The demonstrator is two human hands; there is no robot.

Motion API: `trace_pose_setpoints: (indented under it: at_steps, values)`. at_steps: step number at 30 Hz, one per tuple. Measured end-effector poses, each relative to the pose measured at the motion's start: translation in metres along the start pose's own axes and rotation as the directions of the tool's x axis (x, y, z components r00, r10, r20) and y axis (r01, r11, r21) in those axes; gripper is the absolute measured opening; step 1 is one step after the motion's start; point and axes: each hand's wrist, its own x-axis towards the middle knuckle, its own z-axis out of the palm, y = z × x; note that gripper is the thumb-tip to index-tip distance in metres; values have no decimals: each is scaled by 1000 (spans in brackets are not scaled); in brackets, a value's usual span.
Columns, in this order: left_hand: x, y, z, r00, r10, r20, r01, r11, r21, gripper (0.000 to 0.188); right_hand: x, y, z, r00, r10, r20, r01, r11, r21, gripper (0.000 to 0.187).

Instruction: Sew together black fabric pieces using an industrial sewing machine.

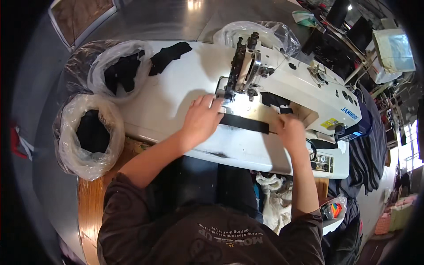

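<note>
Grey floor [44,194] surrounds a smooth white table [161,112], its edges bowed by the wide lens. On it stands a sewing machine [304,77], glossy white, with dark metal fittings at its needle end and a bright light below. Just in front of the needle end lies a strip [245,123] of matt black fabric, long, narrow and flat, stretching between the person's hands. The left hand [203,118] rests at the strip's left end, palm down, fingers close together near the metal parts; whether it pinches the cloth, I cannot tell. The right hand [291,131] is curled beside the strip's right end, its fingertips hidden, so its grip is unclear too. The step in hand looks like lining up the strip for stitching; the next move seems to call for keeping it straight and flat, fingers clear of the needle. To the left, two crinkled, clear plastic bags, one near [66,137] and one farther [96,66], gape round and hold black cloth. Beside the farther one lie rumpled black scraps [170,57].
</note>
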Motion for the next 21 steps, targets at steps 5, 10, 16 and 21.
trace_pose_setpoints:
  at_steps: [5, 10, 16, 21]
  values:
    - [-18, 33, 31, 941, 287, 178, -217, 919, -330, 46, 28, 84, 19, 873, -366, -321, 174, 850, -497, 24]
    - [-21, 26, 45, 917, 317, 242, -230, 916, -328, 51, 34, 75, 24, 996, -29, -85, -12, 896, -445, 29]
    - [-20, 24, 45, 948, 317, 41, -288, 904, -317, 38, 10, 38, 1, 954, -114, -279, -3, 922, -386, 37]
    - [-3, 38, -1, 860, 487, -151, -508, 843, -176, 35, -15, -27, 14, 984, 5, 179, -122, 751, 649, 36]
